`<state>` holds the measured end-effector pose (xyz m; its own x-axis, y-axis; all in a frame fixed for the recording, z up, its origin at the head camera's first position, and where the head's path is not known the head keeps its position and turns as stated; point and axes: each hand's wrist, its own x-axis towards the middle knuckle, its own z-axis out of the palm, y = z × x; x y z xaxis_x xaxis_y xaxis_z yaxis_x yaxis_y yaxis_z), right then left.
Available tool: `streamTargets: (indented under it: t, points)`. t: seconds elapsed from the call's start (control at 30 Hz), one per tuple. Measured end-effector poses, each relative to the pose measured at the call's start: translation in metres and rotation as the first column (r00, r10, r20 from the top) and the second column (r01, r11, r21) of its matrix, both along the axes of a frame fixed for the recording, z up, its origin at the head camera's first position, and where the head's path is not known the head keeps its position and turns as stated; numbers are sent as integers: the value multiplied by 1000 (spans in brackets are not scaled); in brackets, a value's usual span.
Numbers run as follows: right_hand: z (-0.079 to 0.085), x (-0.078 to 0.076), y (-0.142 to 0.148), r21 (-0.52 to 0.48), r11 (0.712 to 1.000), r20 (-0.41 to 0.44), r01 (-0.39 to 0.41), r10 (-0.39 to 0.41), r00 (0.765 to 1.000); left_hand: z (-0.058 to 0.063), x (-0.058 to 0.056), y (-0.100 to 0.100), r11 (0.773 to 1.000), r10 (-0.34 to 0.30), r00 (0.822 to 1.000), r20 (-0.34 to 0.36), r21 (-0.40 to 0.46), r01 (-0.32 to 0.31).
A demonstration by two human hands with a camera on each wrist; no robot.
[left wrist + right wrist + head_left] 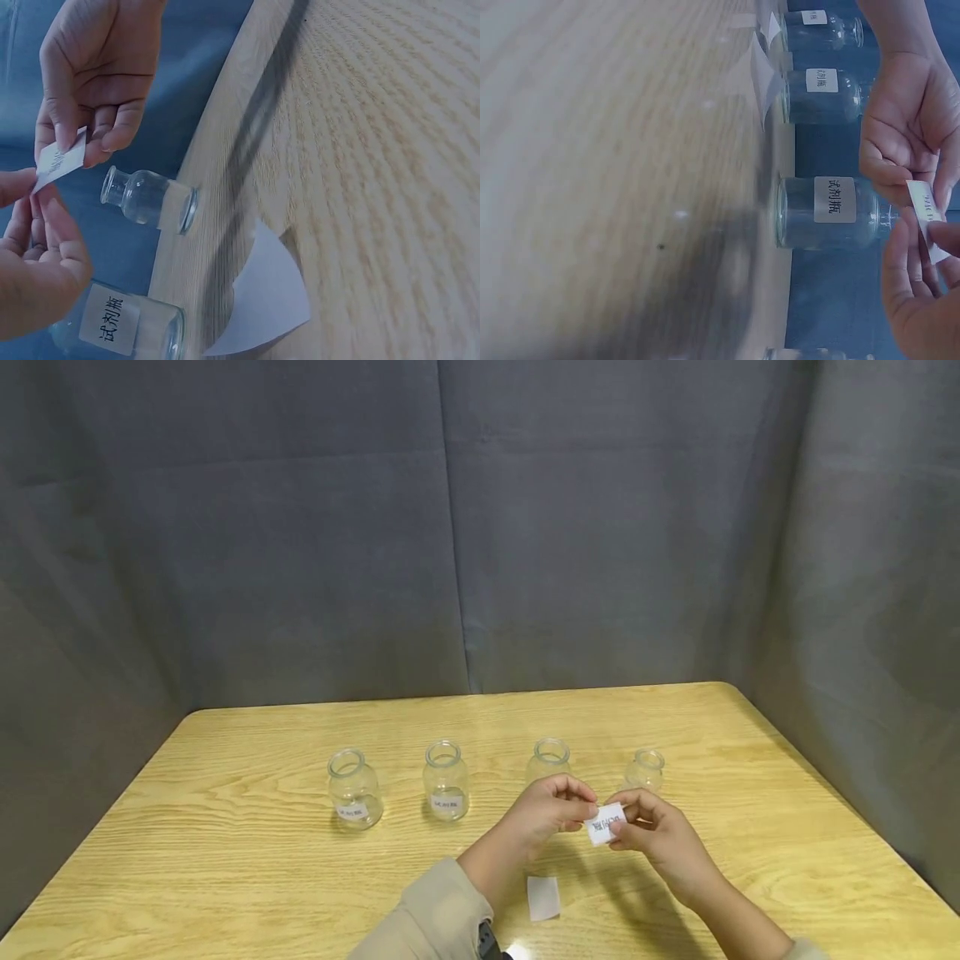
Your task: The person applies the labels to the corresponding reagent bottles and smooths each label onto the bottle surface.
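A small white printed label [605, 824] is held between both hands above the table. My left hand [542, 817] pinches one corner with thumb and fingertips. Thumb and fingers of my right hand [666, 843] pinch its opposite side. In the left wrist view the label [63, 159] slants between the two hands. Just beyond the hands stand a glass jar [549, 762], partly covered by the left hand, and a smaller glass jar [645, 768] behind the right. The right wrist view shows a white label on the nearer jar [832, 214].
Two more labelled glass jars stand to the left, one at the far left [356, 789] and one beside it [446, 782]. A white piece of paper [543, 897] lies below the hands, its edges curled up. Dark curtains [315, 543] surround the wooden table [225, 877].
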<state>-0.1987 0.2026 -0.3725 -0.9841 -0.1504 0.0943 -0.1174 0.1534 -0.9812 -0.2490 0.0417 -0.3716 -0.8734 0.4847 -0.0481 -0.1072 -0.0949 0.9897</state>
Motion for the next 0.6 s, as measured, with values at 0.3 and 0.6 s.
streamTargets:
  t: [0.3,0.6]
  points:
    - [1,-6,-6,-106,993,62,-53,60,996,1,0,-2,995,75,997,-20,71,-73]
    - [4,-12,-13,-162,986,52,-23,32,998,-2,0,-11,988,89,996,12,129,-90]
